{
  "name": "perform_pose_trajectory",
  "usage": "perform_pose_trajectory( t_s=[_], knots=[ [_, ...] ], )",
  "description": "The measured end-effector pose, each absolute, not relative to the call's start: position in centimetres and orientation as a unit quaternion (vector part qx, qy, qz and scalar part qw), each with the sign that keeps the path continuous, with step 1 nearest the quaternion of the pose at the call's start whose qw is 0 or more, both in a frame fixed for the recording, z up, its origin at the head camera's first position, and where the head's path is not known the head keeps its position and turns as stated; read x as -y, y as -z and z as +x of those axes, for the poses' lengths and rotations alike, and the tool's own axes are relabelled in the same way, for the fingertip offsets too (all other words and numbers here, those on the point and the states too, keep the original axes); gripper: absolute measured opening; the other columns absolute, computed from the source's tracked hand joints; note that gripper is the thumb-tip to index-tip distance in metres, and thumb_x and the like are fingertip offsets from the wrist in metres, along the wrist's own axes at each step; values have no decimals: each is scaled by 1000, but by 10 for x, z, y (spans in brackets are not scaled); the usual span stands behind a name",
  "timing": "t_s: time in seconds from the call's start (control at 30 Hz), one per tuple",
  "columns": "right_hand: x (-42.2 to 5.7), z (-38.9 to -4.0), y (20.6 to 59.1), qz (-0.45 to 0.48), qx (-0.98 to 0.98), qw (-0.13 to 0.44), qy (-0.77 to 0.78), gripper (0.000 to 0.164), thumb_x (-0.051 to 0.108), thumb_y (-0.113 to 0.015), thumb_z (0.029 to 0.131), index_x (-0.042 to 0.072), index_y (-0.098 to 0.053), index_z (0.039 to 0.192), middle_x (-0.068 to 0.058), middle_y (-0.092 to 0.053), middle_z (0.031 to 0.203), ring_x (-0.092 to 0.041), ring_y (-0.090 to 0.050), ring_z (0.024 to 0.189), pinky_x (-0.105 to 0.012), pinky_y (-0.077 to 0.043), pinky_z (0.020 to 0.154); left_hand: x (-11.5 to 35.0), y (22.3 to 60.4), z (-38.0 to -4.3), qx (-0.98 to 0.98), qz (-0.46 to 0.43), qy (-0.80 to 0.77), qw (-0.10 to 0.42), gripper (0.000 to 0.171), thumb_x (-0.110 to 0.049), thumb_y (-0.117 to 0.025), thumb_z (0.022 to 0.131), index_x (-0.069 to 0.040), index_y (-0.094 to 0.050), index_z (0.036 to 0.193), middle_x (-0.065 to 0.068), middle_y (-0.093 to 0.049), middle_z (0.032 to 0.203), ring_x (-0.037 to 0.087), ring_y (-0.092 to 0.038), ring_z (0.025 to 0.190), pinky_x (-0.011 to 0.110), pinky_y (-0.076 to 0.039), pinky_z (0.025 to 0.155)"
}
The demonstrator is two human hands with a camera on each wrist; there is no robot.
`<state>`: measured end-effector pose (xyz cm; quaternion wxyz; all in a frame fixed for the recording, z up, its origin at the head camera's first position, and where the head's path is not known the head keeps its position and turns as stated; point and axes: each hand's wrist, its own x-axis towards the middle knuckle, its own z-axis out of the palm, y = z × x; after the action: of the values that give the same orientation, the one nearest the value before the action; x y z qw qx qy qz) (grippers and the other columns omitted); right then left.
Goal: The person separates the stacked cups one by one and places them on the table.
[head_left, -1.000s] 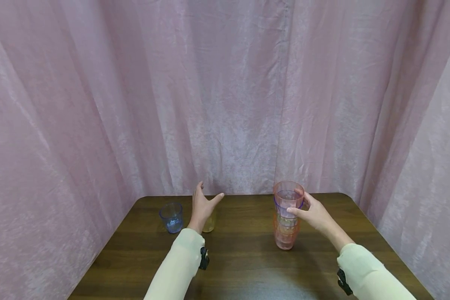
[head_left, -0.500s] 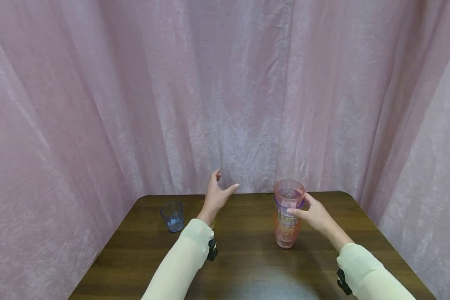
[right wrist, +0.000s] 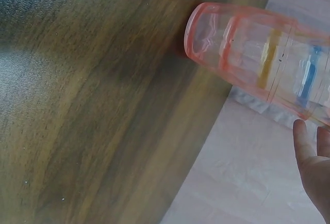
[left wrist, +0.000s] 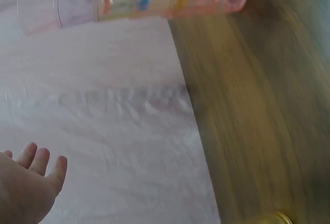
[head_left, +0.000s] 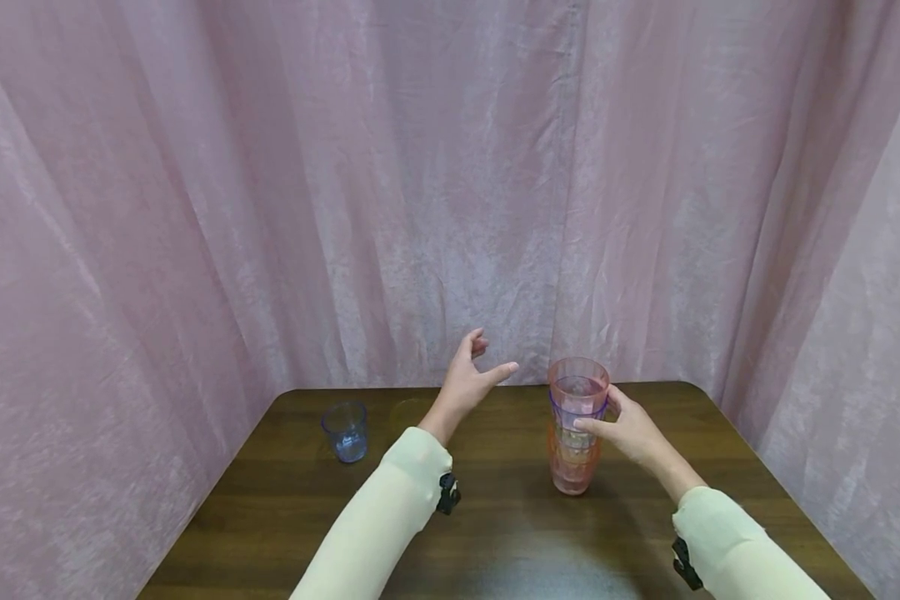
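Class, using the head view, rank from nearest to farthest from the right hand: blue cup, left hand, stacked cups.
1. Stacked cups, held by the right hand.
2. Left hand, left of the cups.
3. Blue cup, at far left.

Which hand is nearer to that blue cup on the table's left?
Left. The left hand is right of the blue cup, not touching it; the right hand is farther right, holding the cup stack.
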<state>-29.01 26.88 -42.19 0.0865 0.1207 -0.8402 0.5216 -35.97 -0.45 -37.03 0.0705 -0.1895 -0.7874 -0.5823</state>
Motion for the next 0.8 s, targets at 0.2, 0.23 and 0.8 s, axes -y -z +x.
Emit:
perform_pose_trajectory(
  t_s=[0.2,0.23,0.8],
  knots=[
    [-268,-290,422,117,842,86,-520,76,28,-78,87,2,-40,147,-25,-51,141,-47,-41,133,-65,-35,104,-14,365,-353,777,-221,589,30,91,-38,-81,83,-14,-30,155,8,-43,148,26,-38,139,50,-37,109],
    [-268,-290,422,118,843,86,-518,76,29,-77,87,2,-39,148,-25,-50,141,-47,-41,133,-65,-34,104,-17,365,-352,777,-225,588,23,92,-39,-81,83,-14,-30,155,7,-43,149,26,-38,139,49,-38,108],
    [-268,-290,426,114,847,79,-513,76,31,-75,89,2,-38,148,-25,-48,144,-47,-40,134,-65,-36,103,-51,379,-342,779,-277,560,-40,90,-34,-82,82,-10,-32,154,6,-50,143,23,-47,132,44,-39,108]
  ],
)
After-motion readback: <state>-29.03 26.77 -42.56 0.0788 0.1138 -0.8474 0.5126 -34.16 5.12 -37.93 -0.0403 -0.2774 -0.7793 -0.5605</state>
